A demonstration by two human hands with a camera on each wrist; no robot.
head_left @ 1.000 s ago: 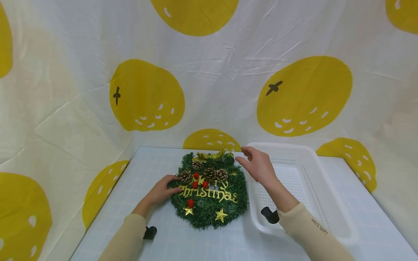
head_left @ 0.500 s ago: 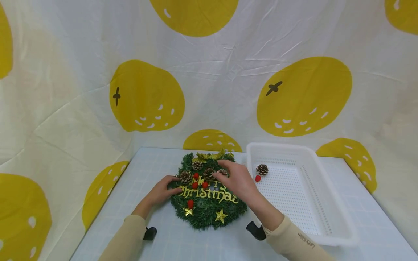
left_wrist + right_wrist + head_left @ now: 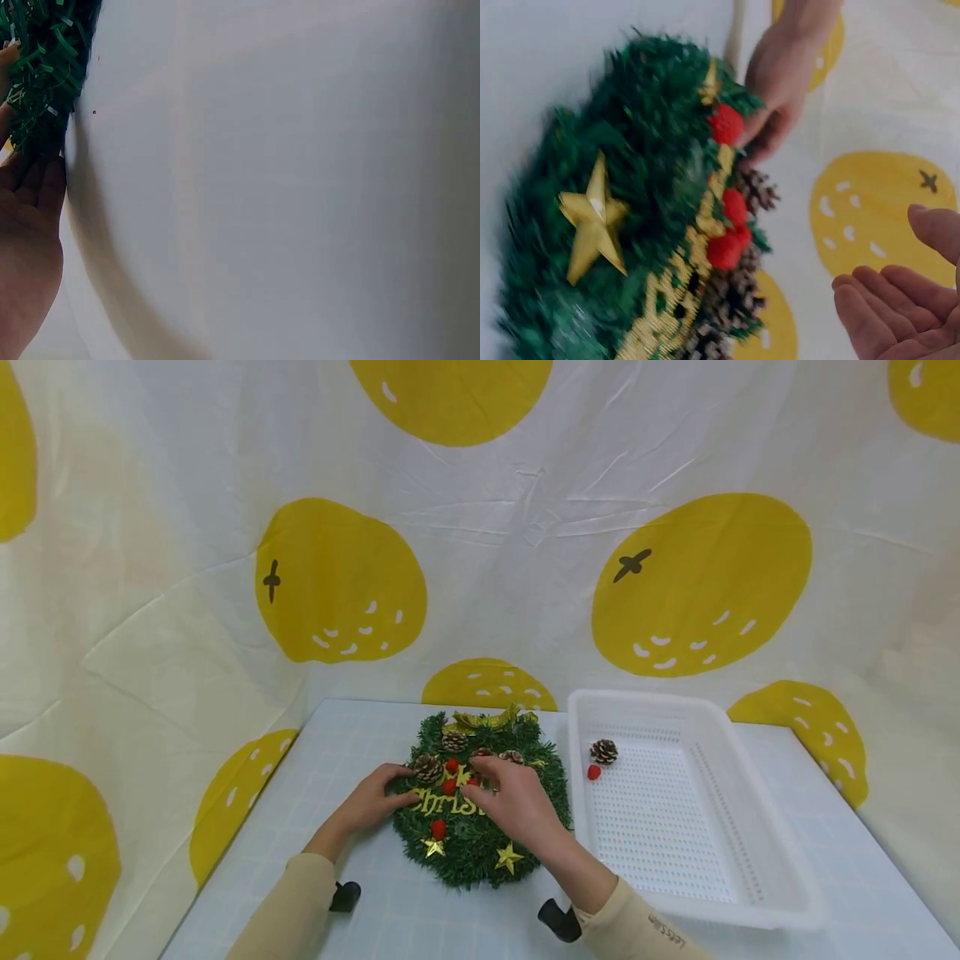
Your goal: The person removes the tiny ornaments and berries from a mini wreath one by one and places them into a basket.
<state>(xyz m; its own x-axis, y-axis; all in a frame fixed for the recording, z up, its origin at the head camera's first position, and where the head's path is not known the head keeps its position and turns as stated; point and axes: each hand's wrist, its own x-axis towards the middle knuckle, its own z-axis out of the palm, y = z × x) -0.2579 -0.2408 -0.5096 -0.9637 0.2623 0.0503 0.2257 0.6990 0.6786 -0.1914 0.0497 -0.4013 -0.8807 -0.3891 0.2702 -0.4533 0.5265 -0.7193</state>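
A green Christmas wreath (image 3: 480, 860) lies on the table, with gold "Merry Christmas" lettering, pine cones (image 3: 427, 767), red berries (image 3: 438, 829), gold stars (image 3: 507, 858) and a gold bow (image 3: 483, 718). My left hand (image 3: 375, 797) grips its left edge; in the left wrist view fingers (image 3: 30, 180) curl against the greenery. Above the wreath's middle hovers my right hand (image 3: 517, 797), thumb and fingers parted near the red berries and covering part of the lettering. Nothing shows between its fingers in the right wrist view, where the hand (image 3: 904, 315) appears apart from the wreath.
Right of the wreath stands a white perforated plastic basket (image 3: 757, 827). A loose pine cone (image 3: 603, 752) and a red berry (image 3: 594, 772) lie inside it near its left wall. Behind the table hangs a cream cloth (image 3: 517, 568) printed with yellow fruit.
My right hand has moved left from over the basket's left edge to above the wreath's middle, uncovering the pine cone and berry in the basket. The left hand has stayed on the wreath.
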